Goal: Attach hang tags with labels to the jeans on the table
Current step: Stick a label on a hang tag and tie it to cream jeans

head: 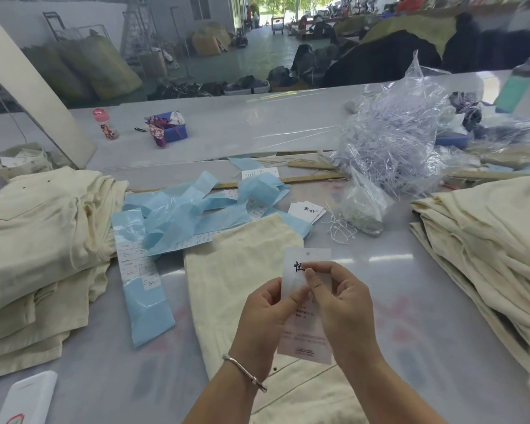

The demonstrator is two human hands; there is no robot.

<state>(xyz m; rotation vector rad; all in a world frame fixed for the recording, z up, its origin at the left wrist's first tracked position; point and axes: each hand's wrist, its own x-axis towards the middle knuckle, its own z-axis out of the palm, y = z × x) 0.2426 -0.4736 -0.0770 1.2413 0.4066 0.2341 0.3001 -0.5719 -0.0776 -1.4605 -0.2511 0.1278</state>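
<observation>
Lower centre of the frame: left hand (266, 313), bangle (244, 372) on the wrist, and right hand (338, 304), both held above the tabletop (395, 289). Each grip is closed on one white hang tag (306, 304): left thumb and fingers pinch its left edge, right thumb and forefinger pinch its middle. The tag stands upright, black characters near its top, small print lower down.

Beneath the hands: one pair of cream jeans (242, 276), flat, reaching from the bottom edge toward the middle.

Bottom left corner: white phone (28, 399), partly cut off.

Left edge: stack of folded cream jeans (43, 240).

Right edge: second stack of folded cream jeans (487, 240).

Middle left: loose blue backing strips (178, 209), some with white printed labels on them, one strip trailing toward the lower left.

Centre, just beyond the flat jeans: small pile of white hang tags (306, 211); beside it, white strings (340, 224) and a small clear bag (361, 206).

Behind these: wooden ruler (303, 179).

Upper right: large clear plastic bag of pale loops (392, 142).

Upper left: small pink-capped bottle (104, 123); blue box (172, 130) with patterned fabric.
</observation>
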